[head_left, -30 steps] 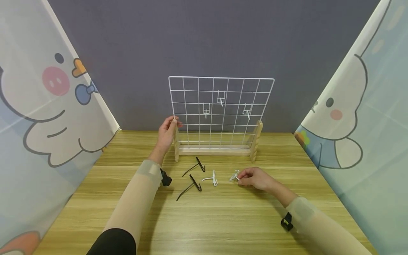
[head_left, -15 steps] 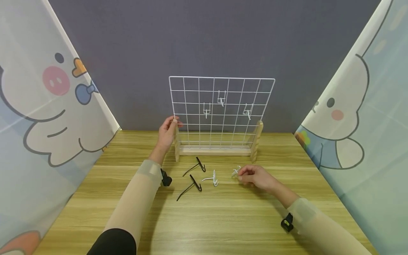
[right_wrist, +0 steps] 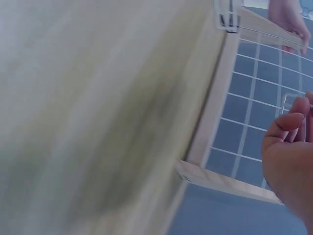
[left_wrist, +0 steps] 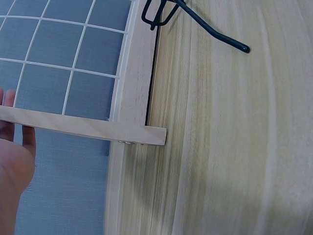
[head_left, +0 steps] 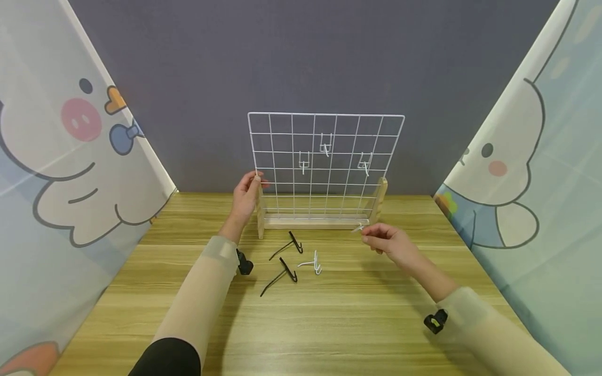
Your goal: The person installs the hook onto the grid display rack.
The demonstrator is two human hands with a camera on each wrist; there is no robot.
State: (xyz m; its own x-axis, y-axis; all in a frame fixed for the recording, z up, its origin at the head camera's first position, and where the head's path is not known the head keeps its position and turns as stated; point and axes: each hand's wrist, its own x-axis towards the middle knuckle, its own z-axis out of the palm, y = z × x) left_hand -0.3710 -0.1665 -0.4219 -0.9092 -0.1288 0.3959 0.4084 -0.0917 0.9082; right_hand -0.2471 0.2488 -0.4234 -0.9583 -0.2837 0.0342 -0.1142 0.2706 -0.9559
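Observation:
A white wire grid panel (head_left: 312, 196) stands in a wooden stand (head_left: 315, 224) toward the back of the table. My left hand (head_left: 244, 197) grips the stand's left post (left_wrist: 83, 128), fingers behind it. Between thumb and fingertips, my right hand (head_left: 391, 244) pinches a small white wire hook (head_left: 359, 228), held before the stand's lower right corner. In the right wrist view, fingers cover part of this hook (right_wrist: 288, 99). Three white hooks hang on the grid: one upper middle (head_left: 326, 149), one left (head_left: 304, 165), one right (head_left: 364, 165).
On the table (head_left: 310, 324), before the stand, lie two black hooks, one farther back (head_left: 294, 242) and one nearer (head_left: 287, 269), beside a loose white hook (head_left: 316, 263). A grey wall (head_left: 324, 57) rises behind; printed cartoon sheets (head_left: 42, 156) flank both sides.
My right hand has lifted the white hook off the tabletop and carried it up and back toward the stand's lower right. The left hand stays on the post.

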